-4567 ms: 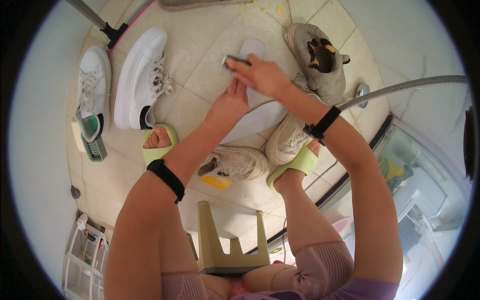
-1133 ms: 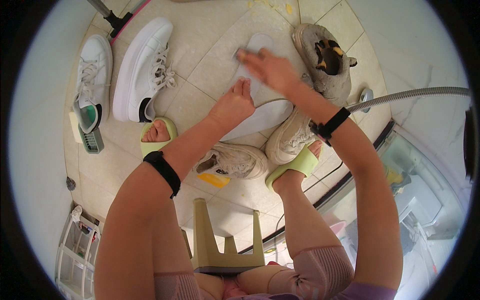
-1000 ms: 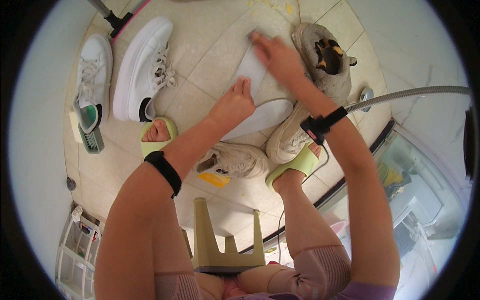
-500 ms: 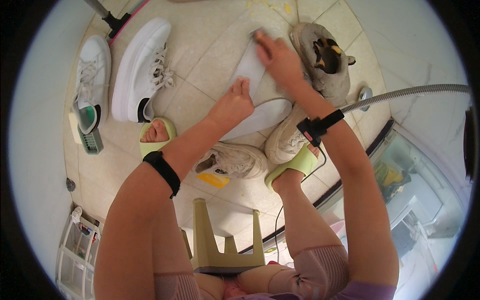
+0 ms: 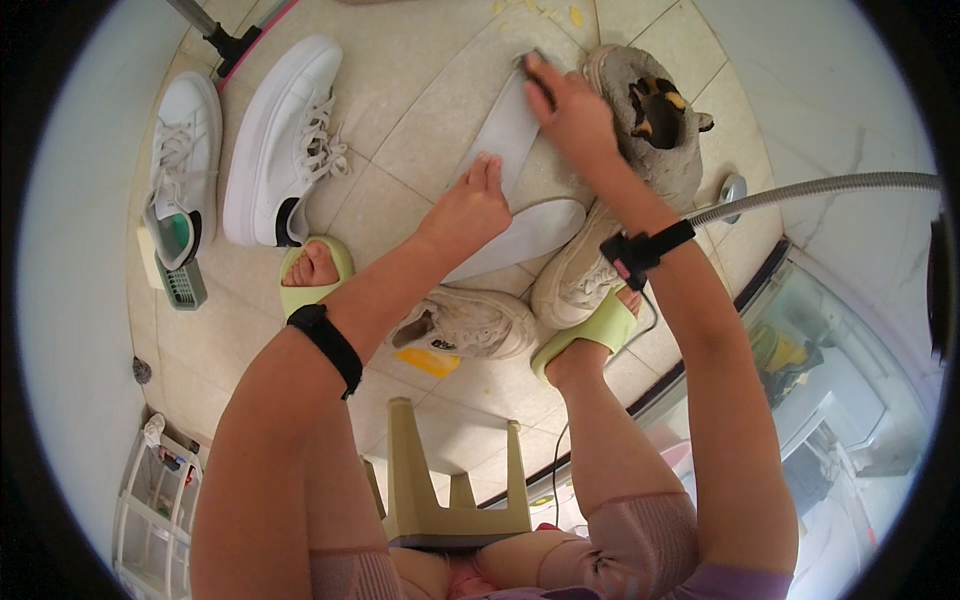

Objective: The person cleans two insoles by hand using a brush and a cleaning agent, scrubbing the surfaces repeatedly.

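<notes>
A white insole [image 5: 505, 128] lies slanted on the tiled floor. My left hand [image 5: 470, 205] rests on its lower part, index and middle fingers stretched flat against it. At the insole's far end, my right hand [image 5: 572, 115] is closed round a small dark scrubber [image 5: 533, 62], mostly covered by the fingers. A second white insole [image 5: 530, 235] lies just below, nearer to me. Two dirty off-white sneakers, one on its side [image 5: 475, 322] and one to its right [image 5: 575, 275], sit close to that insole.
Two white sneakers, one [image 5: 185, 160] beside the other [image 5: 280, 140], stand at the left. A grey fuzzy slipper [image 5: 665, 165] is by my right forearm. A metal hose [image 5: 800, 195] crosses at right. A stool [image 5: 445, 510] and a green basket [image 5: 182, 287] are nearer me.
My right hand has shifted slightly right and up along the insole's far end. It was blurred before and looks sharper now. My left hand has stayed in place.
</notes>
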Demonstrator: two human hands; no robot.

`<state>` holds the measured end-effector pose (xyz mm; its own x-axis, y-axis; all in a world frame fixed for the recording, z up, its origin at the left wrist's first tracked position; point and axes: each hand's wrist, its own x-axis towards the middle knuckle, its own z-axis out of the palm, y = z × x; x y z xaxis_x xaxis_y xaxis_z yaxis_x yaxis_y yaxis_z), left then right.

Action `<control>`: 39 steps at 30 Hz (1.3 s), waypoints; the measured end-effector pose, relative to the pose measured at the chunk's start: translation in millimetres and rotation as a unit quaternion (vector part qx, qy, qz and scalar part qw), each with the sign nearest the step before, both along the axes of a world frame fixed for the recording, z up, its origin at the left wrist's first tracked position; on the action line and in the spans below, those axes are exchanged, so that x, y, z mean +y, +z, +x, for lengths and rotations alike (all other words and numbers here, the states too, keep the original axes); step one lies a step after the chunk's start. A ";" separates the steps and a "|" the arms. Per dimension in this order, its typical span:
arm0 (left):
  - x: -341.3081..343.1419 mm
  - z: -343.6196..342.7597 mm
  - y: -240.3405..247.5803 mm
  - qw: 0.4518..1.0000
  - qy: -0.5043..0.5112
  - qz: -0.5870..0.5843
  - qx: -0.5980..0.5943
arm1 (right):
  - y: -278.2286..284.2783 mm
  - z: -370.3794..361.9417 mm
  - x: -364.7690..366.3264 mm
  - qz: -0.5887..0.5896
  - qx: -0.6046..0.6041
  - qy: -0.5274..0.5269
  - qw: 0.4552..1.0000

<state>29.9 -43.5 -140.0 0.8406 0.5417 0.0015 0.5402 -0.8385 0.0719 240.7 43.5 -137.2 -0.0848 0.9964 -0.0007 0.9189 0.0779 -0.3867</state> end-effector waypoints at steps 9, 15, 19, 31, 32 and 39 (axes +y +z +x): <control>-1.9 0.8 -1.6 1.000 0.005 0.007 -0.002 | 1.4 -16.3 -4.9 -0.010 -0.002 -0.027 1.000; -1.1 -0.1 -1.2 1.000 0.004 0.012 -0.009 | -2.6 -10.5 1.1 -0.010 0.024 -0.002 1.000; -2.5 -8.2 -3.3 1.000 0.019 0.001 -0.013 | -9.1 -43.6 -27.2 -0.052 -0.015 0.143 0.988; 1.0 -2.8 -0.4 1.000 -0.008 0.005 0.008 | -0.1 -13.2 -24.2 -0.047 0.057 -0.015 0.997; -0.4 -1.7 -2.5 1.000 -0.008 0.005 0.007 | -3.1 -13.1 -29.1 -0.043 0.046 -0.010 0.998; -0.6 -1.8 -4.9 1.000 0.011 0.015 -0.008 | -2.8 -7.6 -41.4 -0.080 0.055 0.007 0.995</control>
